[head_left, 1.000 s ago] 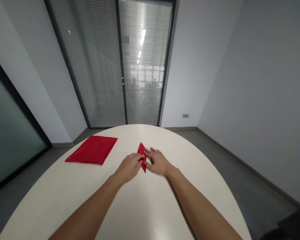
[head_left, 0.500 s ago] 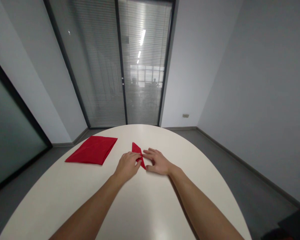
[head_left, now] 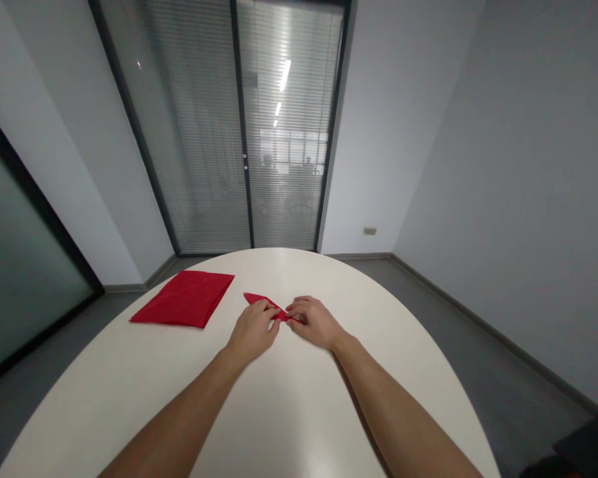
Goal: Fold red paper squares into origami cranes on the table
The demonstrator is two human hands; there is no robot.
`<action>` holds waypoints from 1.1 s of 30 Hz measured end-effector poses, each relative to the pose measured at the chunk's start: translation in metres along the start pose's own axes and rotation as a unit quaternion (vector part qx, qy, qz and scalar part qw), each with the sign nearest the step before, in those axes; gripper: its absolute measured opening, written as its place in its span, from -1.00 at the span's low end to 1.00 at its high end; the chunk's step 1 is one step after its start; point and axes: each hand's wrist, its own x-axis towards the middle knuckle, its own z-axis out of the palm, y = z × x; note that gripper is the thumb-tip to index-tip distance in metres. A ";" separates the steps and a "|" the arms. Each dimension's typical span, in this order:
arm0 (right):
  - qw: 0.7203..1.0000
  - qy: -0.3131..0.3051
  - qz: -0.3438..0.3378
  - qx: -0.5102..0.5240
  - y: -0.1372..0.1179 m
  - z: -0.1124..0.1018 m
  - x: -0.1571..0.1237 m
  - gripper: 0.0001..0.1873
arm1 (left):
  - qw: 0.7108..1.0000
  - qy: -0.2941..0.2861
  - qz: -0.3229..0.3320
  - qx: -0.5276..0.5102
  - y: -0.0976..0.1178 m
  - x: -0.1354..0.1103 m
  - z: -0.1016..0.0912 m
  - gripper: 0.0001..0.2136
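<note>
Red folded piece (head_left: 282,315) slants across the counter (head_left: 279,411), pinched by fingers of the left hand (head_left: 253,328) and right hand (head_left: 317,324)

A pale table (head_left: 259,411) with a curved far edge and a smooth top carries two folded red pieces. The larger red piece (head_left: 183,301) lies flat on the left, close to the rim, its layers slightly parted along the right side. The smaller red piece (head_left: 255,298), narrow and slanting, is near the middle, apart from the larger one and partly hidden; the near surface shines softly
</note>
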 end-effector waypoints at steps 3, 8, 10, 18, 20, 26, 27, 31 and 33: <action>1.000 0.019 0.012 -0.012 0.001 0.002 0.000 -0.87 | 1.000 -0.007 -0.013 0.009 0.002 0.000 -0.001 -0.79; 0.999 0.037 0.017 -0.011 0.001 0.002 0.001 -0.85 | 0.999 -0.014 -0.030 0.029 0.002 0.001 -0.002 -0.76; 0.999 0.036 0.020 -0.010 0.000 0.001 0.000 -0.83 | 0.999 -0.011 -0.037 0.034 0.000 0.001 -0.002 -0.75; 1.000 0.020 0.009 0.001 0.000 0.001 -0.001 -0.70 | 0.998 0.000 -0.055 0.024 -0.004 0.002 -0.001 -0.80; 1.000 0.014 -0.004 0.005 0.001 0.001 -0.001 -0.68 | 0.998 0.001 -0.059 0.018 -0.004 0.002 -0.001 -0.81; 1.000 0.013 -0.013 0.000 0.004 0.004 -0.002 -0.69 | 0.998 0.001 -0.064 0.008 -0.005 0.003 0.000 -0.83; 1.000 0.013 -0.011 -0.002 0.005 0.004 -0.002 -0.69 | 0.998 0.002 -0.064 0.007 -0.005 0.003 0.001 -0.83; 1.000 0.012 -0.005 -0.016 0.005 0.004 -0.001 -0.69 | 0.998 0.010 -0.064 -0.005 -0.006 0.003 0.002 -0.83; 0.999 0.009 -0.008 -0.030 0.003 0.004 0.000 -0.68 | 0.998 0.014 -0.065 -0.016 -0.007 0.003 0.003 -0.81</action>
